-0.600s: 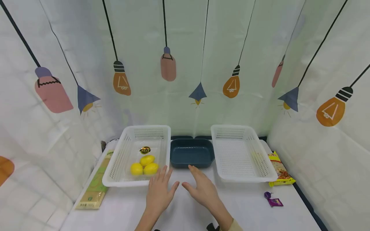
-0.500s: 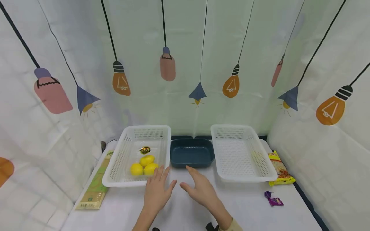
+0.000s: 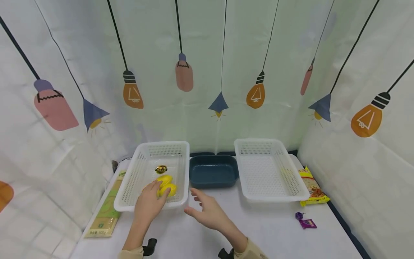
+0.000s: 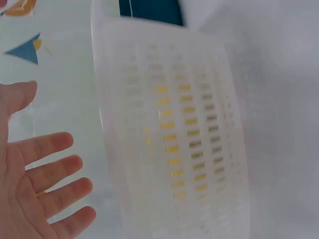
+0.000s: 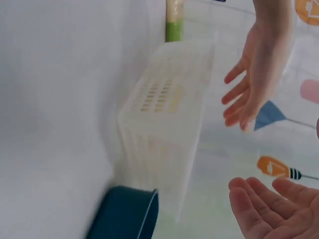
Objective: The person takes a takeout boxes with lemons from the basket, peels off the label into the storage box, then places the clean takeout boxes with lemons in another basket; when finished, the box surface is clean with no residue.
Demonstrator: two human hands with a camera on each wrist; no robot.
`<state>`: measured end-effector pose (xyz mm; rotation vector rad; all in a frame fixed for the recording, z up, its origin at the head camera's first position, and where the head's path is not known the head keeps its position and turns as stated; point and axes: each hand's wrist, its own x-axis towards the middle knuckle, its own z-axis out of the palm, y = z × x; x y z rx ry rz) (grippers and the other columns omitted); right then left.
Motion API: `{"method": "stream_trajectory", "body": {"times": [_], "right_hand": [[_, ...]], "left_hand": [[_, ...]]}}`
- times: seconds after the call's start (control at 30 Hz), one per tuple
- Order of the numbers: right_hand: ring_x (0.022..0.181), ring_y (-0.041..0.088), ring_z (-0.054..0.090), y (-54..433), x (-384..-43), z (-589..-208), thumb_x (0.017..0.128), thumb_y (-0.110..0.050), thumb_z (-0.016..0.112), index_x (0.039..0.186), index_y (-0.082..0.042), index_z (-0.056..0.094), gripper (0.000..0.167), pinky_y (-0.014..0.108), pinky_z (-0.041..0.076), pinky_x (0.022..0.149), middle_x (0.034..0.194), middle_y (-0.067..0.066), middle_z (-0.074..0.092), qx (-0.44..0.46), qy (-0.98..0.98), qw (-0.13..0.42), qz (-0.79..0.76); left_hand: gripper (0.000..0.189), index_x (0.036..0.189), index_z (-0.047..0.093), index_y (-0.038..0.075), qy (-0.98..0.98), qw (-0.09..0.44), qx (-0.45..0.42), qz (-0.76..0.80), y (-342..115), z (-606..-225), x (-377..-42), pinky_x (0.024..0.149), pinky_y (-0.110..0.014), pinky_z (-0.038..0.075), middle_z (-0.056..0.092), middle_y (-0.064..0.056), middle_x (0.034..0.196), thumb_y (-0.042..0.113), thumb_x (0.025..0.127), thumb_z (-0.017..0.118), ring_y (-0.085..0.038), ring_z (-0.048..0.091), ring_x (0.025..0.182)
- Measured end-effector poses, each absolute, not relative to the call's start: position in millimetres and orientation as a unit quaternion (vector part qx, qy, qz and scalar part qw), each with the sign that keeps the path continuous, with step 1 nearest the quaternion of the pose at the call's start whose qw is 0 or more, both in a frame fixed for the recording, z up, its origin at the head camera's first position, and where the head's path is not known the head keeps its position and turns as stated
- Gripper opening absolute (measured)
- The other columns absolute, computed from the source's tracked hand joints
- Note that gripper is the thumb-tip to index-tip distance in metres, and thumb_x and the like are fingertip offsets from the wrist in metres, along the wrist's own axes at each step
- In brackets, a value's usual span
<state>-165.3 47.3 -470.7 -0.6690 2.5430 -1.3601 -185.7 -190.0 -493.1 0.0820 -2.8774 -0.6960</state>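
In the head view, my left hand (image 3: 149, 203) is over the front rim of the left white basket (image 3: 129, 196), its fingertips close to the yellow lemons (image 3: 168, 189) inside. Part of the lemon group is hidden behind that hand. The left wrist view has the left hand (image 4: 35, 184) with fingers spread and nothing in them, beside the basket wall (image 4: 184, 124). My right hand (image 3: 207, 212) hovers in front of the blue dish (image 3: 214, 181), fingers loosely bent, holding nothing. Both hands, the right (image 5: 274, 209) and the left, appear in the right wrist view.
A clear wrapper with a black-and-gold sticker (image 3: 161, 169) lies in the left basket. A second white basket (image 3: 265, 180) stands right of the dish. A green-gold packet (image 3: 105, 216) lies at left; a yellow snack bag (image 3: 312, 187) and purple candies (image 3: 307, 223) at right.
My left hand has moved left to the lemons, now covering part of them. My right hand has shifted slightly left and its fingers bend more. The head view has turned slightly.
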Motion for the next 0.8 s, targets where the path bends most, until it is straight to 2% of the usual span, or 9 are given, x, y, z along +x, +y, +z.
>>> {"method": "stream_trajectory", "body": {"times": [0.27, 0.4, 0.6, 0.8], "right_hand": [[0.128, 0.03, 0.061, 20.3, -175.5, -467.7, 0.093, -0.048, 0.065, 0.151, -0.015, 0.04, 0.072, 0.038, 0.059, 0.096, 0.146, 0.013, 0.056, -0.225, 0.856, 0.087, -0.456], [0.128, 0.028, 0.061, 5.0, -184.0, -472.6, 0.092, -0.051, 0.064, 0.151, -0.012, 0.04, 0.075, 0.035, 0.059, 0.095, 0.148, 0.013, 0.054, -0.225, 0.865, 0.086, -0.44], [0.128, 0.032, 0.061, -15.8, -201.6, -476.0, 0.093, -0.049, 0.063, 0.151, -0.009, 0.039, 0.075, 0.04, 0.059, 0.097, 0.152, 0.014, 0.049, -0.208, 0.865, 0.106, -0.444], [0.13, 0.032, 0.059, -30.6, -211.6, -480.6, 0.094, -0.048, 0.061, 0.148, -0.015, 0.044, 0.066, 0.047, 0.055, 0.1, 0.147, 0.013, 0.055, -0.196, 0.848, 0.136, -0.474]], "left_hand": [[0.074, 0.148, 0.039, -0.003, -0.96, 0.034, 0.081, -0.266, -233.9, -492.4, -199.2, 0.119, -0.061, 0.03, 0.039, -0.03, 0.153, 0.055, 0.101, 0.042, -0.049, 0.035, 0.143], [0.08, 0.151, 0.033, -0.004, -0.952, 0.015, 0.117, -0.282, -253.3, -500.1, -207.2, 0.117, -0.065, 0.03, 0.034, -0.033, 0.154, 0.059, 0.101, 0.038, -0.052, 0.032, 0.143], [0.085, 0.152, 0.028, -0.006, -0.95, 0.001, 0.13, -0.285, -271.3, -508.7, -219.1, 0.114, -0.068, 0.033, 0.033, -0.037, 0.152, 0.061, 0.1, 0.035, -0.056, 0.033, 0.139], [0.088, 0.152, 0.024, -0.009, -0.946, -0.023, 0.144, -0.289, -278.9, -517.6, -227.0, 0.115, -0.067, 0.032, 0.029, -0.038, 0.153, 0.062, 0.1, 0.033, -0.057, 0.031, 0.141]]}}
